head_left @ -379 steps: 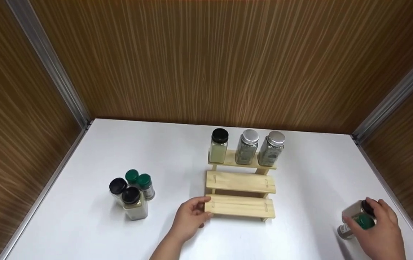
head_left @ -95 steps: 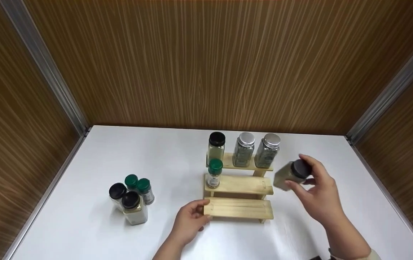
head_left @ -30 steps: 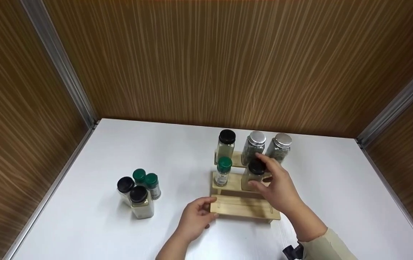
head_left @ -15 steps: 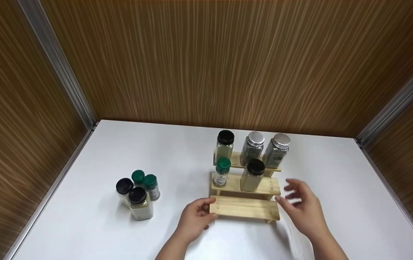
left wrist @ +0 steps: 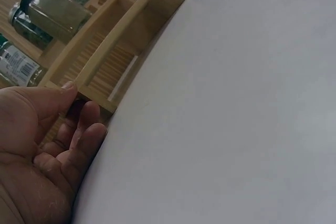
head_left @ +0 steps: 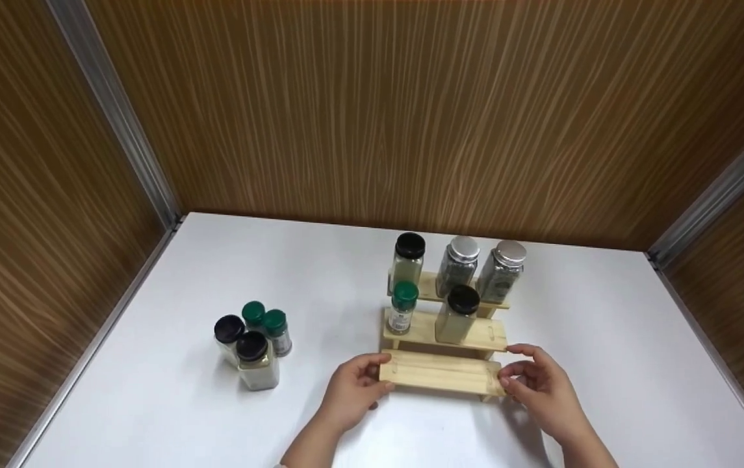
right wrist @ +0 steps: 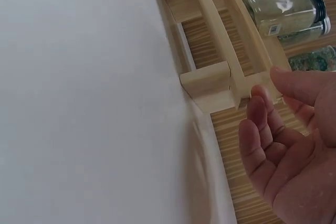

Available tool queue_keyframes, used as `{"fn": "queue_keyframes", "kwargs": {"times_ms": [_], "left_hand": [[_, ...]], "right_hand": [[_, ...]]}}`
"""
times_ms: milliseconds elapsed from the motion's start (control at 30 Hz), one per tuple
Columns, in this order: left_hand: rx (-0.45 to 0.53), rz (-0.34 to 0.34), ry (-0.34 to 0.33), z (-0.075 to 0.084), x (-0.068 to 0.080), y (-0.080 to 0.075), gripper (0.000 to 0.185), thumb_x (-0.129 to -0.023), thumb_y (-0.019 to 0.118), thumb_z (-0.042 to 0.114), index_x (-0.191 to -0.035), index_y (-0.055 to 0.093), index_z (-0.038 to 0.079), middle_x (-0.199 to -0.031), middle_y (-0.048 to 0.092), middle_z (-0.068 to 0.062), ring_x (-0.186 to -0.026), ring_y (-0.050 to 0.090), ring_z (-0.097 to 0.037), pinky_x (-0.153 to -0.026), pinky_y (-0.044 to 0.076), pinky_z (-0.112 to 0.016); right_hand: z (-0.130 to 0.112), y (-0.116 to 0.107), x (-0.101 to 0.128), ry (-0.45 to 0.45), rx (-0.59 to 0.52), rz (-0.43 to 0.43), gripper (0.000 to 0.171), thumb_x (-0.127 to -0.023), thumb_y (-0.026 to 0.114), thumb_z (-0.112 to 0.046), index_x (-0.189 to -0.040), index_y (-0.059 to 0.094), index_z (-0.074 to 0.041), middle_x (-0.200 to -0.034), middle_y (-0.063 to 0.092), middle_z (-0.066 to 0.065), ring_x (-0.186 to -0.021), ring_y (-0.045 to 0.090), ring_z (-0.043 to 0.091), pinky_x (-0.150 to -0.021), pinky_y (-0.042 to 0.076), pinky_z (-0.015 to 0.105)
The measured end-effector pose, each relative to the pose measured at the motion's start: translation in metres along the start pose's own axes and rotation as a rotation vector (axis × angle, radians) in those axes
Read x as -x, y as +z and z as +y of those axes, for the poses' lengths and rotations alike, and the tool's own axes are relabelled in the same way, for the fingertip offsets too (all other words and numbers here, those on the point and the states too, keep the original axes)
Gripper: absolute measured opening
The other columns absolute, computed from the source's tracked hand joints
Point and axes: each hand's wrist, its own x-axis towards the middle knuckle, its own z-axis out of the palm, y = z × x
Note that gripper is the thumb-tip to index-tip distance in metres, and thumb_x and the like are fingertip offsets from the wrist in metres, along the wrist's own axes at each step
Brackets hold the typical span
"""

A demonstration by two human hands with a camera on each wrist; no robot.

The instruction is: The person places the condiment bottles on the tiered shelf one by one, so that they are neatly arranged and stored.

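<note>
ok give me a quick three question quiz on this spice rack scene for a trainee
1. True or false: the lowest step of the wooden rack carries no jar.
2. How many jars stand on the middle step? A) one B) two C) three
3. Which part of the rack are the left hand and the right hand at?

Key
1. True. The lowest step is bare.
2. B. A green-capped jar and a black-capped jar stand there.
3. The two ends of the lowest step: the left hand at its left end, the right hand at its right end.
</note>
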Motion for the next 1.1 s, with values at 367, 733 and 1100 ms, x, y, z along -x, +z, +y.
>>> {"fn": "queue_keyframes", "kwargs": {"times_ms": [367, 733, 1100], "left_hand": [[-0.003, -0.008, 0.013, 0.005, -0.003, 0.002, 0.044, -0.088, 0.079, -0.005, -0.130, 0.069, 0.000, -0.098, 0.065, -0.006, -0.073, 0.058, -0.013, -0.056, 0.049, -0.021], [-0.117, 0.108, -0.014, 0.026, 0.018, -0.012, 0.064, -0.091, 0.082, 0.008, -0.148, 0.053, 0.000, -0.129, 0.061, -0.017, -0.103, 0.067, -0.023, -0.082, 0.061, -0.036], [-0.345, 0.717, 0.374, 0.096, 0.073, -0.068, 0.063, -0.084, 0.086, -0.001, -0.140, 0.057, 0.001, -0.141, 0.057, -0.015, -0.128, 0.056, -0.035, -0.106, 0.050, -0.055]], "right_hand": [[0.015, -0.008, -0.005, 0.191, -0.001, -0.066, 0.043, -0.091, 0.076, 0.006, -0.128, 0.055, 0.008, -0.106, 0.066, 0.012, -0.077, 0.067, 0.016, -0.061, 0.057, 0.029], [0.025, 0.000, -0.002, 0.195, 0.050, -0.138, 0.046, -0.094, 0.077, -0.001, -0.136, 0.061, 0.006, -0.098, 0.072, 0.011, -0.077, 0.066, 0.016, -0.058, 0.054, 0.028], [0.024, 0.002, -0.001, 0.187, -0.001, -0.181, 0.049, -0.094, 0.078, -0.002, -0.138, 0.059, 0.008, -0.104, 0.071, 0.014, -0.078, 0.066, 0.017, -0.059, 0.055, 0.027]]}}
